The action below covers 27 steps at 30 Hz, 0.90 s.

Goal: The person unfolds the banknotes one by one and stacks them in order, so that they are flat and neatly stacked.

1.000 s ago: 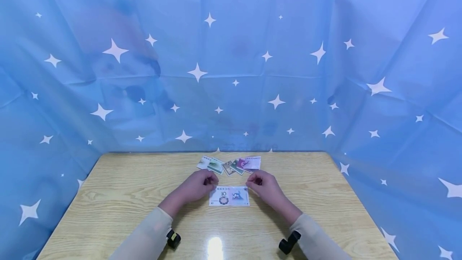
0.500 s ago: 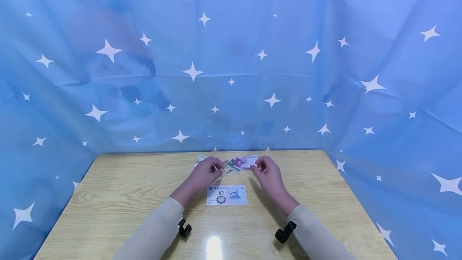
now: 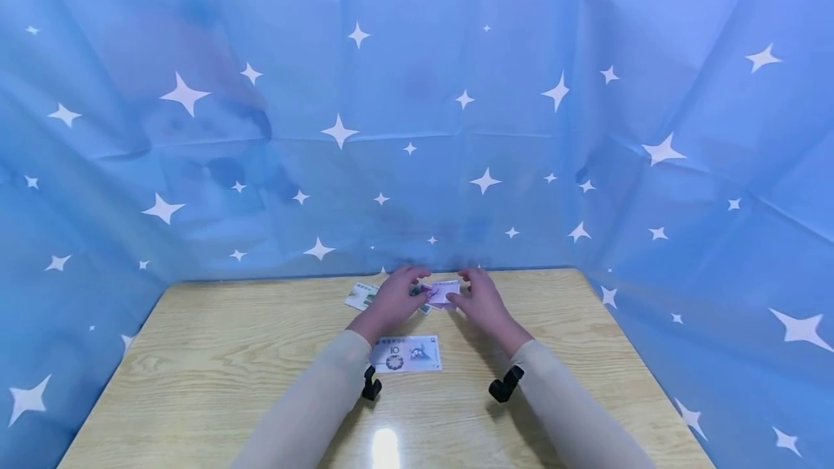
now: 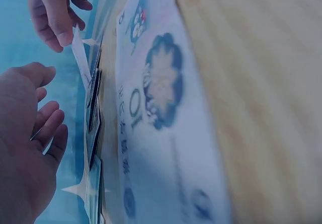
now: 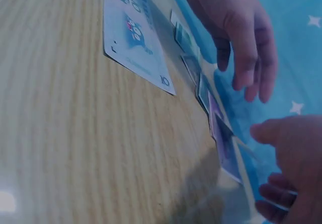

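In the head view my left hand (image 3: 394,300) is over the middle of a row of overlapping banknotes (image 3: 360,296) near the table's back edge, hiding part of it. Its fingers are spread and hold nothing. My right hand (image 3: 481,302) is at the row's right end, thumb and fingers apart around a pale purple banknote (image 3: 446,291). That note's raised end (image 4: 79,55) comes right up to the right thumb in the left wrist view. Nearer to me, a bluish-white 10 banknote (image 3: 417,354) with a cartoon figure lies flat, its left end behind my left sleeve.
The wooden table (image 3: 234,353) ends at a blue curtain (image 3: 417,194) with white stars. A black wrist camera (image 3: 371,383) sits on the left sleeve and another black camera (image 3: 506,383) on the right one. Light glares on the table's front.
Both hands have moved away from the flat 10 banknote, forward to the row of notes at the back. The left hand has also shifted right. The 10 banknote stays on the table.
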Available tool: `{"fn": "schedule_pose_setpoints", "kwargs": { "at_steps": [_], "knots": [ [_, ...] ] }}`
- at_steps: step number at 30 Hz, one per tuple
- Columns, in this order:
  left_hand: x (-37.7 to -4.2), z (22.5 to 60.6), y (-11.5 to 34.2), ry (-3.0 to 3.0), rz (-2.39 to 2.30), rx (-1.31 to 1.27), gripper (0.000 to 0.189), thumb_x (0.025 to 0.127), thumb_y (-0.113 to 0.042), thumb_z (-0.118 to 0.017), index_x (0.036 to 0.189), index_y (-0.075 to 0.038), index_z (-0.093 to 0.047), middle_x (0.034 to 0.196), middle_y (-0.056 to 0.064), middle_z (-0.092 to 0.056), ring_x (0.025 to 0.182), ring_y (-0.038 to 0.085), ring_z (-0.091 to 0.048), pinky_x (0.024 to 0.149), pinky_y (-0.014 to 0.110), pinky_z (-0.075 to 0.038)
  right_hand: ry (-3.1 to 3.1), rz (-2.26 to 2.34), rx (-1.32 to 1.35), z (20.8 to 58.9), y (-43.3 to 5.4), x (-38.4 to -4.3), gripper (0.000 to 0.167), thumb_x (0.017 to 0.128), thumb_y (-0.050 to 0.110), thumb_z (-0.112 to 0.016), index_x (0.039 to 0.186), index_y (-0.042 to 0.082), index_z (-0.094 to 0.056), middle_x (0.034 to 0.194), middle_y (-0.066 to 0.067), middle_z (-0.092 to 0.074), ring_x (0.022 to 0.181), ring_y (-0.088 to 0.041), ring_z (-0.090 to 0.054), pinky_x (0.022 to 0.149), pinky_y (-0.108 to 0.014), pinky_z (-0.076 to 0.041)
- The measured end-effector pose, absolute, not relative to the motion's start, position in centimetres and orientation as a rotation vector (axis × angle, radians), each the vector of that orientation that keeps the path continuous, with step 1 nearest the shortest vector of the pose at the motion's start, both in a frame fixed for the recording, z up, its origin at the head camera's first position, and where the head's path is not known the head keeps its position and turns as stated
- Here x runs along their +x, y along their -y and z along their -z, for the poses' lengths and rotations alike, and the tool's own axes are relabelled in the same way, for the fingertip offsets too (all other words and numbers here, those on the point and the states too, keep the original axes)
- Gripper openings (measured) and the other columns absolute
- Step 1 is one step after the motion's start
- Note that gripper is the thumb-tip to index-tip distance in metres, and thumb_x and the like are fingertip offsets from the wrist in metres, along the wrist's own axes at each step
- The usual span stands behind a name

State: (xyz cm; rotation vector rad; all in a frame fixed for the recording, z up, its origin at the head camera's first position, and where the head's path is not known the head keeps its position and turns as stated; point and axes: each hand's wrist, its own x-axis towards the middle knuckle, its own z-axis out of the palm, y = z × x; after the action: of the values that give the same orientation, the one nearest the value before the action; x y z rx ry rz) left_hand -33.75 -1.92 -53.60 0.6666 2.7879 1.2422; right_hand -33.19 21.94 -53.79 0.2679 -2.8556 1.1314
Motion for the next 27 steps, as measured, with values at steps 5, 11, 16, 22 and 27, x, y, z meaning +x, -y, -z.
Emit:
{"fn": "schedule_pose_setpoints", "kwargs": {
  "at_steps": [5,11,16,22,27],
  "knots": [
    [-34.7,53.7,0.6,-2.816,-1.026,0.667,0.065,0.107,-0.031,-0.076,0.165,-0.015,-0.052,0.173,0.009,-0.042,0.159,0.033,-0.04,0.127,0.056,-0.037,2.941,-1.021,0.278,54.0,-21.9,-33.8,0.07,0.098,0.023,-0.087,0.154,-0.005,-0.056,0.157,-0.031,-0.051,0.139,-0.048,-0.056,0.111,-0.061,-0.052],
    [-35.3,54.0,-0.4,-2.873,-0.804,0.675,0.068,0.107,-0.039,-0.073,0.166,-0.015,-0.049,0.172,0.006,-0.044,0.161,0.031,-0.036,0.129,0.053,-0.033,3.022,-0.857,0.3,54.6,-21.6,-34.2,0.073,0.094,0.024,-0.09,0.153,-0.006,-0.058,0.147,-0.032,-0.055,0.13,-0.045,-0.059,0.108,-0.058,-0.053],
    [-35.4,53.9,-0.9,-2.892,-0.651,0.661,0.067,0.11,-0.043,-0.068,0.166,-0.012,-0.049,0.169,0.005,-0.046,0.16,0.028,-0.036,0.13,0.051,-0.032,2.998,-0.833,0.341,54.6,-21.5,-34.1,0.063,0.091,0.02,-0.092,0.141,-0.01,-0.067,0.128,-0.023,-0.06,0.117,-0.038,-0.059,0.101,-0.053,-0.055],
    [-35.4,53.8,-1.3,-2.918,-0.567,0.686,0.067,0.109,-0.047,-0.068,0.163,-0.012,-0.053,0.164,0.005,-0.049,0.156,0.027,-0.04,0.129,0.05,-0.034,2.993,-0.844,0.365,54.2,-21.6,-33.9,0.057,0.093,0.02,-0.091,0.137,-0.009,-0.07,0.122,-0.019,-0.059,0.113,-0.034,-0.056,0.095,-0.05,-0.053],
    [-35.5,53.9,-1.4,-2.928,-0.605,0.69,0.064,0.107,-0.046,-0.072,0.16,-0.012,-0.058,0.161,0.006,-0.051,0.154,0.028,-0.042,0.128,0.05,-0.036,2.992,-0.889,0.361,54.2,-21.8,-33.9,0.055,0.093,0.02,-0.091,0.136,-0.008,-0.07,0.123,-0.019,-0.058,0.115,-0.036,-0.055,0.096,-0.051,-0.052]
  ]
}}
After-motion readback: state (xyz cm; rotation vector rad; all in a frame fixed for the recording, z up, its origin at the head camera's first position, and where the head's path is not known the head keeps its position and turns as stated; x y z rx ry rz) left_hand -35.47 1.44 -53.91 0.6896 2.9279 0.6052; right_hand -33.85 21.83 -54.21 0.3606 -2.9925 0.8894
